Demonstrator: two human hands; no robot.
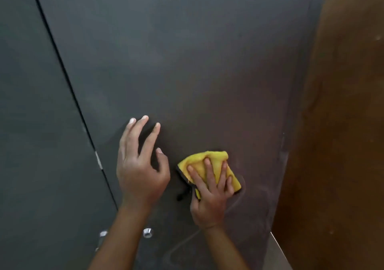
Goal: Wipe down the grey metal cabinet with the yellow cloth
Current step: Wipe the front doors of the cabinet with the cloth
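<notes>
The grey metal cabinet (pixel 176 62) fills most of the view, its right door in front of me. My right hand (pixel 209 192) presses the bunched yellow cloth (pixel 199 163) flat against that door, fingers spread over it. A dark edge of the cloth shows at its lower left. My left hand (pixel 141 165) rests beside it to the left, fingers apart and tips touching the door, holding nothing. Faint curved wipe marks show on the metal below and to the right of the cloth.
A dark vertical gap (pixel 68 91) separates the right door from the left door (pixel 31 124). Two small silver knobs (pixel 147 232) sit low near the gap. A brown wall (pixel 342 124) borders the cabinet on the right.
</notes>
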